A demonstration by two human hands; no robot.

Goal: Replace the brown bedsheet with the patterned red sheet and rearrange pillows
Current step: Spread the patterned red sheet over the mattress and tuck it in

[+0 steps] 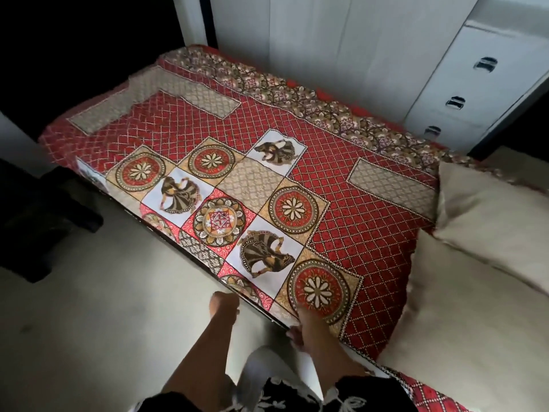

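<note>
The patterned red sheet [341, 221] lies spread flat over the whole bed, its medallion and dancer squares running along the near side. Two beige pillows [487, 221] [451, 319] lie at the right end, on top of the sheet. My right hand [307, 324] rests on the sheet at the near bed edge, fingers lying on the fabric and thumb out along the edge. My left hand [224, 303] is just left of it against the dark bed edge. Its fingers are curled, and motion blur hides whether it holds any fabric. No brown sheet is in view.
A white wardrobe [326, 55] and a white drawer unit [463, 93] stand behind the bed. A dark heap [44, 221] lies on the pale floor [104, 307] at the left. The room's left side is very dark.
</note>
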